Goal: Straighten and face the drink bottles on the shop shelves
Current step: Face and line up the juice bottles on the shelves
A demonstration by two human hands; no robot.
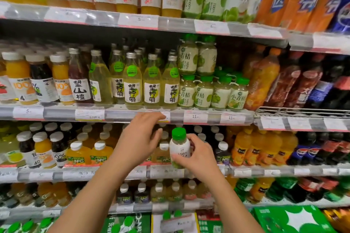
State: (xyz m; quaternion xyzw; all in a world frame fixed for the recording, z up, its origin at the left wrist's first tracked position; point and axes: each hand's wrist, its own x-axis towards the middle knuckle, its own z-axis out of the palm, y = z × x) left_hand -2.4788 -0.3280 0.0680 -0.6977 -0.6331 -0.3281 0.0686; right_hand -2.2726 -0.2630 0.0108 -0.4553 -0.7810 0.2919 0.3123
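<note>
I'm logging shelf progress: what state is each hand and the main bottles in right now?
Right hand: gripping the green-capped white bottle, upright, off the shelf.
Left hand: open, empty, fingers spread beside the bottle.
Lemon glass bottles: upright, most labels forward.
Hawthorn bottle: upright, label forward.

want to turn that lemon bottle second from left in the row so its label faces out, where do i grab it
Probably the silver screw cap and narrow neck of the tall clear glass lemon bottle, from the front and above. Its white label is turned sideways, and neighbours crowd its body on both sides. The left hand is empty; the right hand holds a small green-capped white bottle.
</note>
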